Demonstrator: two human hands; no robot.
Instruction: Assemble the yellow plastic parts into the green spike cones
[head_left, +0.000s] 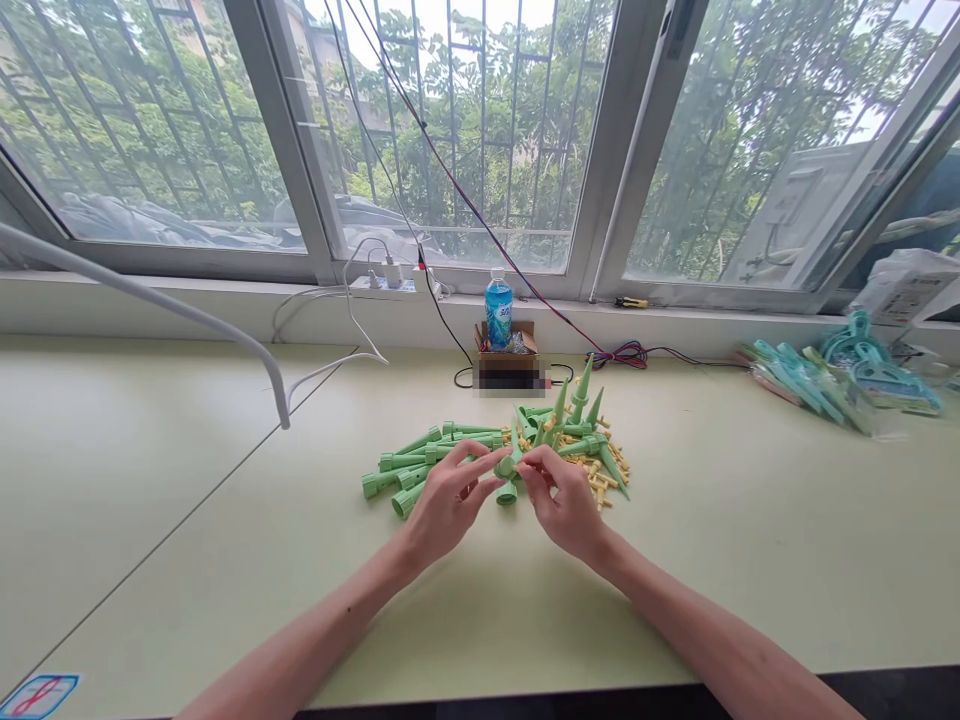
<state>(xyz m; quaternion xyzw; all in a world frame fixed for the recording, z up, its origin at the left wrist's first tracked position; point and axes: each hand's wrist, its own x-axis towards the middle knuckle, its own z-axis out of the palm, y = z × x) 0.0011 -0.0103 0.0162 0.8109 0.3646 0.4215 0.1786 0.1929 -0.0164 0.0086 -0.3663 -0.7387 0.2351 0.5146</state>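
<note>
My left hand (454, 492) is closed, its thumb and fingertips gripping a green plastic watering spike (505, 467) by its wide collar. Close against that spike, my right hand (561, 498) pinches something small at its fingertips; the fingers mostly hide it. Just below sits a round green cap-like end (507, 494) on the table. Several green spikes (405, 460) lie beside my left hand with their wide ends toward me. Beyond my right hand are more green spikes (581, 395), some standing point up, among many small yellow T-shaped valves (602, 484).
Behind the pile, a bottle of blue liquid (499, 312) stands at a small cardboard box (525, 340). Coiled cables (628, 353) and bagged teal plastic items (862, 375) lie at back right. A white tube (187, 310) arches over the left. A power strip (394, 284) rests on the sill.
</note>
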